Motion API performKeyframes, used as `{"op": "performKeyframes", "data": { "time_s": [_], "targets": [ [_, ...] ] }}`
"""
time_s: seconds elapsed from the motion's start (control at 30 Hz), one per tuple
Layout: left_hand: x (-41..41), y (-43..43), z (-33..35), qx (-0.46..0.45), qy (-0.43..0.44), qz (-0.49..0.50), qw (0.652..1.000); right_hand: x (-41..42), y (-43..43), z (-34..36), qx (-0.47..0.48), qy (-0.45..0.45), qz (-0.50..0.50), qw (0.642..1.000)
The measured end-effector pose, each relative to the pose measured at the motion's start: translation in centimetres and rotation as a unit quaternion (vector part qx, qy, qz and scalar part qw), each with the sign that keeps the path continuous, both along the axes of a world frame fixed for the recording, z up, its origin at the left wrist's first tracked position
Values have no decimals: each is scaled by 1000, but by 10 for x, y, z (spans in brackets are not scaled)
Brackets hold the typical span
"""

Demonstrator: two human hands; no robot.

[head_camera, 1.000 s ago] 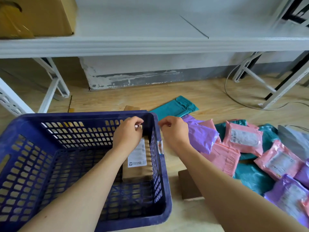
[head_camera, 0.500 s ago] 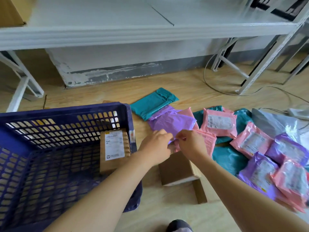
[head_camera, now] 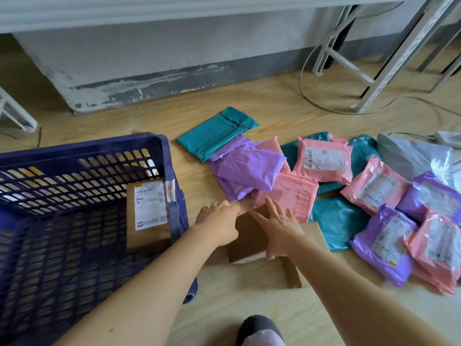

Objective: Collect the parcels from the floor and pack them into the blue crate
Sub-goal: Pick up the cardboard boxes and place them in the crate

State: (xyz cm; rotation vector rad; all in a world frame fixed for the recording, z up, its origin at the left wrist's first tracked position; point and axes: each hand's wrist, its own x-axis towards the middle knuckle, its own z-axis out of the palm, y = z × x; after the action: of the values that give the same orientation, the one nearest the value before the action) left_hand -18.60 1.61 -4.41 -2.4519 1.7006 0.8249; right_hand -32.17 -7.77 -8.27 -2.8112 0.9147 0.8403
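Observation:
The blue crate (head_camera: 172,156) stands on the floor at the left, with one brown labelled box (head_camera: 148,221) leaning against its right inner wall. Just right of the crate a brown cardboard box (head_camera: 245,236) lies on the floor. My left hand (head_camera: 217,218) reaches to its far left edge and my right hand (head_camera: 279,228) rests on its top with fingers spread. A purple mailer (head_camera: 247,171) and a pink mailer (head_camera: 289,198) lie just beyond the box. Several more pink, purple and teal mailers (head_camera: 381,191) spread to the right.
A teal mailer (head_camera: 217,132) lies near the wall behind the pile. White metal shelf legs (head_camera: 389,58) and a looping cable (head_camera: 306,78) stand at the back right. Another flat brown piece (head_camera: 291,273) lies under the box. A shoe tip (head_camera: 259,329) shows at the bottom.
Both hands left the crate after the labelled box was set inside, moved right past the purple mailer, and now lie on the brown box on the floor. The view swung right.

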Motion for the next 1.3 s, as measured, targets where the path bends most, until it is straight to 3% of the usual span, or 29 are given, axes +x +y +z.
{"op": "performKeyframes", "data": {
  "time_s": [0.1,0.17,0.27,0.33,0.43,0.5,0.7,1.03,1.3],
  "targets": [
    [2,3,-4,9,2,6,1000,2,1,-3,16,-24,-8,1000],
    [2,4,-6,10,5,11,1000,-2,4,-5,86,-88,-78,989],
    [-4,5,-10,-3,12,13,1000,-10,3,-11,161,-255,-256,918],
    [-10,3,-13,-29,19,13,999,-18,-1,-16,124,-324,-330,878],
    [-26,-3,-20,-78,33,-1,996,-36,-5,-24,20,-250,-328,911],
    [-38,-9,-26,-96,40,-19,994,-49,-3,-31,10,-171,-348,922],
    [-58,-15,-41,-92,70,-27,993,-78,3,-51,72,-34,-448,890],
    [-48,-8,-20,-73,59,-28,995,-75,-7,-13,-8,-117,-441,890],
    [-33,7,33,-115,64,11,991,-60,-13,66,63,-198,-444,871]
  ]
}}
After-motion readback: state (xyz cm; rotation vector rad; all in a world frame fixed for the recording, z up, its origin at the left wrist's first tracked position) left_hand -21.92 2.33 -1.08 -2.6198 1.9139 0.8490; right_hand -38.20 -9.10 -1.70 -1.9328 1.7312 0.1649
